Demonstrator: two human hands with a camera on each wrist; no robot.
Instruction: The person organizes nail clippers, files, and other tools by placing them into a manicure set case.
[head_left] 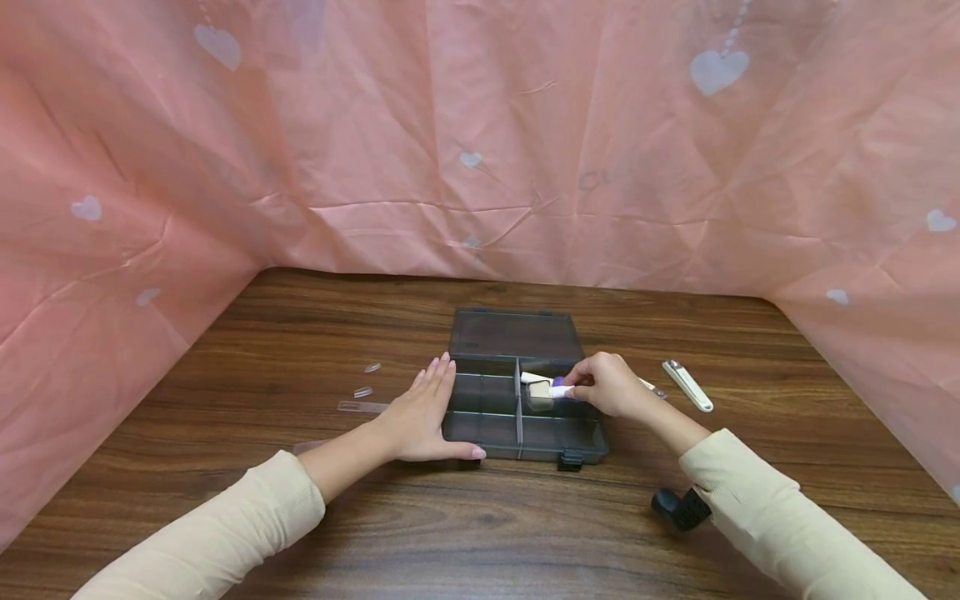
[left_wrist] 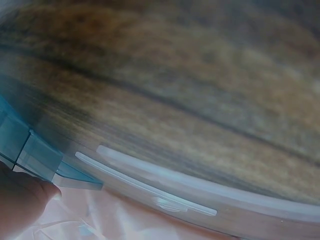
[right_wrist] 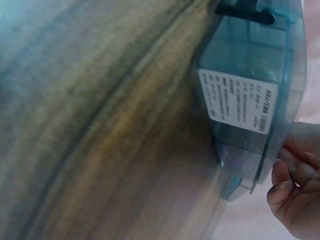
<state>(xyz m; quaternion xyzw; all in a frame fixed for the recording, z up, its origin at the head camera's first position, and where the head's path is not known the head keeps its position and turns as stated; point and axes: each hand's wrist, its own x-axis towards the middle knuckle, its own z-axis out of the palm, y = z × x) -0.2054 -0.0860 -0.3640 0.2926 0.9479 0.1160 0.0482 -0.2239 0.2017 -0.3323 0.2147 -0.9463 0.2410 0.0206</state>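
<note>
A dark see-through compartment box (head_left: 486, 425) lies on the wooden table with its lid (head_left: 516, 332) folded back. My left hand (head_left: 426, 417) rests along its left side, fingers straight and thumb at the front edge. My right hand (head_left: 606, 385) reaches into the right-hand compartments and pinches a small white piece (head_left: 561, 392) between thumb and fingertips. Just behind that piece shows a bit of purple. A beige square piece (head_left: 540, 391) and a white stick (head_left: 534, 378) lie close beside it in the box. The right wrist view shows a printed label (right_wrist: 240, 100) on the box's side.
White nail clippers (head_left: 687, 385) lie right of the box; a smaller metal-ended tool (head_left: 654, 389) is partly hidden by my right wrist. To the left are two clear nail-shaped pieces (head_left: 363, 392) and a clear plastic strip (head_left: 362, 407). Pink curtain (head_left: 510, 167) surrounds the table.
</note>
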